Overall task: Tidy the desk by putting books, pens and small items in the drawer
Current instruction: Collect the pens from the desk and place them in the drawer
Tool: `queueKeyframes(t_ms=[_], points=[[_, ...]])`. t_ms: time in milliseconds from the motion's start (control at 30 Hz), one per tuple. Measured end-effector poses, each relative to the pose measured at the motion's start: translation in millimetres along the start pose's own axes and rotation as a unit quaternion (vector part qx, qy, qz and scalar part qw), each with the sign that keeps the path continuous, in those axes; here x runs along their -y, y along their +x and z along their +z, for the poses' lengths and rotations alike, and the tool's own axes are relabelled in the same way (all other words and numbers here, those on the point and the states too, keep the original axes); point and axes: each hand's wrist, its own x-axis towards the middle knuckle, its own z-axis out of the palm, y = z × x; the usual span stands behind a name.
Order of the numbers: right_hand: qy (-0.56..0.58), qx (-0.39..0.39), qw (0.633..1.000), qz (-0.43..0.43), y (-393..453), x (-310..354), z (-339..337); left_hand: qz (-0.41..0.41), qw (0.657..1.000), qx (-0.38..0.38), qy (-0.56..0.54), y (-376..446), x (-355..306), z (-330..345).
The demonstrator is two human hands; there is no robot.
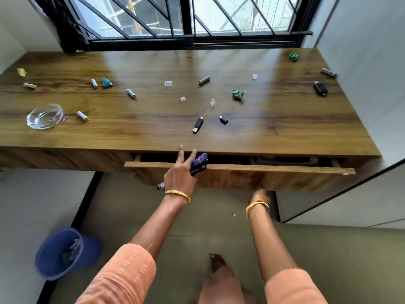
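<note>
Purple markers (198, 163) bunched in left hand (180, 175), two fingers extended, above front edge of open drawer (238, 168) under wooden bench (153, 119). Right hand (259, 194) beneath drawer front, grip impossible to tell. Batteries, USB stick (198, 125), green wrappers, glass ashtray (45, 116) scattered on bench.

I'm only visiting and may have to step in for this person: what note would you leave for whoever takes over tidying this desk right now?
Left hand: grips a bunch of purple and black pens over the open wooden drawer, two fingers straight.
Right hand: under the drawer front, mostly hidden; its grip cannot be told.
Done: drawer open, some things already inside.
Left on the wooden desk: grey batteries, black USB stick, small black adapter, green crumpled wrappers, clear glass ashtray.
</note>
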Motion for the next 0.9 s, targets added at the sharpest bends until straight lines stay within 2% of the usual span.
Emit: queueKeyframes(t_ms=[33,67,100,133,167,200,267,333,467,667,767,900], points=[[-0.083,-0.132,0.977,-0.147,-12,-2,-5,0.000,1.000,-0.012,-0.021,-12,5,5],[-0.135,-0.202,0.907,-0.343,-27,-2,-9,-0.003,0.999,-0.020,-0.044,-21,9,8],[-0.161,-0.198,0.819,-0.515,-40,-3,-9,-0.004,0.998,-0.023,-0.062,-29,10,8],[-0.186,-0.151,0.746,-0.622,-47,-4,-5,-0.003,0.997,-0.024,-0.072,-35,10,5],[-0.229,-0.086,0.693,-0.678,-51,-3,1,-0.003,0.997,-0.025,-0.077,-39,10,1],[-0.290,-0.017,0.668,-0.685,-57,-1,7,-0.005,0.996,-0.028,-0.079,-41,9,-4],[-0.417,0.072,0.633,-0.649,-58,-4,13,-0.014,0.997,-0.027,-0.073,-45,8,-13],[-0.461,0.120,0.619,-0.625,-56,-15,7,-0.025,0.997,-0.013,-0.077,-54,9,-18],[-0.423,0.140,0.655,-0.609,-61,-31,-21,-0.056,0.994,0.003,-0.095,-77,14,-21],[-0.388,0.126,0.661,-0.630,-85,-69,-62,-0.091,0.984,0.009,-0.155,-126,31,-19],[-0.367,0.117,0.688,-0.616,-99,-84,-82,-0.114,0.970,0.011,-0.213,-156,37,-20],[-0.360,0.104,0.705,-0.602,-117,-105,-108,-0.120,0.967,0.018,-0.226,-192,44,-21]])
